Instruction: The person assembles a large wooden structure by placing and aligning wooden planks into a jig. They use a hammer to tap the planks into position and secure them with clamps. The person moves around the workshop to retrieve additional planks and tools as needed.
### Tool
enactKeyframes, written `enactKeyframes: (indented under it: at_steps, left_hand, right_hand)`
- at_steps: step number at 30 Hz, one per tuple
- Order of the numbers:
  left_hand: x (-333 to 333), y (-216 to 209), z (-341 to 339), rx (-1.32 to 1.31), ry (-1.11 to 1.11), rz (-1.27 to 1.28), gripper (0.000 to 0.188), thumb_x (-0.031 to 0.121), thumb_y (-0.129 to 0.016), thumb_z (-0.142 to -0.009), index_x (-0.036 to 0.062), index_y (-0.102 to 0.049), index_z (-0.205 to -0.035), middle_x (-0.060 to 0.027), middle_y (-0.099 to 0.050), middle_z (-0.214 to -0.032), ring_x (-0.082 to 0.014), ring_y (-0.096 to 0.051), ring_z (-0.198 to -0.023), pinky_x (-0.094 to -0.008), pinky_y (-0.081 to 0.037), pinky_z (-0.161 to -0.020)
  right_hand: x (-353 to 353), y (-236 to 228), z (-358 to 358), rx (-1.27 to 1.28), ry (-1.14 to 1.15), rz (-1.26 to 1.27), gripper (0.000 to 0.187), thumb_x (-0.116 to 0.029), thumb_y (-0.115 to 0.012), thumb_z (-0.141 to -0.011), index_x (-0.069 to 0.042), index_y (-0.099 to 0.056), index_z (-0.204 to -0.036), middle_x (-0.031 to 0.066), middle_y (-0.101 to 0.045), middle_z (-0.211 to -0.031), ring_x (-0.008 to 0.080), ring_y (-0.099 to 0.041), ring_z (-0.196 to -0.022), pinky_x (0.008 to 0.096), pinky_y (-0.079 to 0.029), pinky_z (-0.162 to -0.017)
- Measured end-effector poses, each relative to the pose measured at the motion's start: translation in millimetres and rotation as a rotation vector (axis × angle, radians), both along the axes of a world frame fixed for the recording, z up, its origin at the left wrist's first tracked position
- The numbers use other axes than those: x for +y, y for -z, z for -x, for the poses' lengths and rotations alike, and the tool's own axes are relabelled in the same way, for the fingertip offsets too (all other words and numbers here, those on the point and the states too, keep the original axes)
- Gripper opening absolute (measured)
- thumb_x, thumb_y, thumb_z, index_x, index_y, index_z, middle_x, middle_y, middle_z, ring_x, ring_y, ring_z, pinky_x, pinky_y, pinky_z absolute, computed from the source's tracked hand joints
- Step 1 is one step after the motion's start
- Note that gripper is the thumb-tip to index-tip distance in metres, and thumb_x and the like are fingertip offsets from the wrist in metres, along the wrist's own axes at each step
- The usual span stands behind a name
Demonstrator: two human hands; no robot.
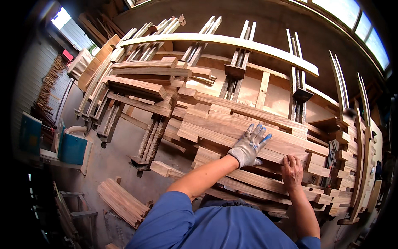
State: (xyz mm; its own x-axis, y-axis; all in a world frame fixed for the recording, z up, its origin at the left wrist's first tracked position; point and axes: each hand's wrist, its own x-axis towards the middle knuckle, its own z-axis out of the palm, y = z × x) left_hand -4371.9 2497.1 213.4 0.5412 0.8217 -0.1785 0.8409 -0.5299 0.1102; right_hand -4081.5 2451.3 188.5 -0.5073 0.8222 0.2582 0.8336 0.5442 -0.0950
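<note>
Stepped wooden panel (224, 126), light brown, in the middle, just ahead of the person's body. The gloved left hand (251, 147) lies flat on it, fingers slightly spread; the bare right hand (293, 170) curls fingers at its near edge, thumb's grip impossible to tell. Even pressure and flush edges would probably serve best. Beyond, screw clamps (235, 71) under a long batten (219, 39); stacked boards (137, 88) crowd the left end

Smooth, matt wooden boards (222, 124) (clamp brackets (235, 72) dull metal)
</note>
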Motion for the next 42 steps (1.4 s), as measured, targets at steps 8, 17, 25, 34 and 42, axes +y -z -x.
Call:
enactKeyframes:
  at_steps: [8, 17, 25, 34, 42]
  left_hand:
    - [-10, -6, -4, -0.019, 0.005, 0.059, 0.113, 0.072, -0.066, -0.094, 0.0112, -0.018, -0.175, -0.0245, -0.016, -0.180, -0.0440, -0.006, -0.168, -0.0622, 0.002, -0.134]
    - [-21, 13, -2, -0.138, 0.027, 0.020, 0.092, 0.055, -0.070, -0.098, 0.0128, -0.032, -0.171, -0.0239, -0.021, -0.178, -0.0448, -0.011, -0.167, -0.0630, -0.002, -0.134]
    - [-42, 12, 8, -0.225, 0.008, -0.091, 0.065, 0.041, -0.076, -0.094, 0.0084, -0.061, -0.149, -0.0155, -0.058, -0.148, -0.0359, -0.049, -0.143, -0.0518, -0.031, -0.128]
    - [-6, -52, 30, -0.328, -0.029, -0.074, 0.067, 0.029, -0.088, -0.080, 0.0072, -0.063, -0.139, -0.0134, -0.070, -0.112, -0.0312, -0.071, -0.108, -0.0468, -0.058, -0.102]
    - [73, -215, -55, -1.123, -0.209, -0.555, 0.051, 0.031, -0.091, -0.086, 0.0039, -0.059, -0.116, -0.0190, -0.070, -0.094, -0.0360, -0.074, -0.082, -0.0490, -0.060, -0.068]
  right_hand:
    - [-1, -18, 6, 0.095, 0.044, 0.100, 0.060, -0.012, -0.088, -0.072, 0.001, -0.066, -0.126, 0.0180, -0.064, -0.126, 0.0388, -0.062, -0.115, 0.0483, -0.052, -0.101]
    - [14, -26, 12, 0.044, 0.093, 0.208, 0.056, -0.013, -0.092, -0.068, -0.003, -0.062, -0.114, 0.0177, -0.063, -0.115, 0.0378, -0.061, -0.111, 0.0477, -0.050, -0.099]
    - [17, -26, 4, 0.017, 0.012, 0.304, 0.056, -0.015, -0.095, -0.065, -0.006, -0.063, -0.110, 0.0168, -0.062, -0.109, 0.0376, -0.061, -0.107, 0.0474, -0.051, -0.097]
    - [21, -146, 18, 0.076, -0.074, -0.061, 0.055, -0.005, -0.086, -0.074, -0.003, -0.069, -0.126, 0.0157, -0.065, -0.117, 0.0378, -0.061, -0.115, 0.0516, -0.050, -0.104]
    - [91, -267, 26, 0.662, 0.150, -0.484, 0.058, -0.029, -0.081, -0.101, 0.002, -0.060, -0.146, 0.0196, -0.071, -0.134, 0.0309, -0.069, -0.127, 0.0467, -0.053, -0.112]
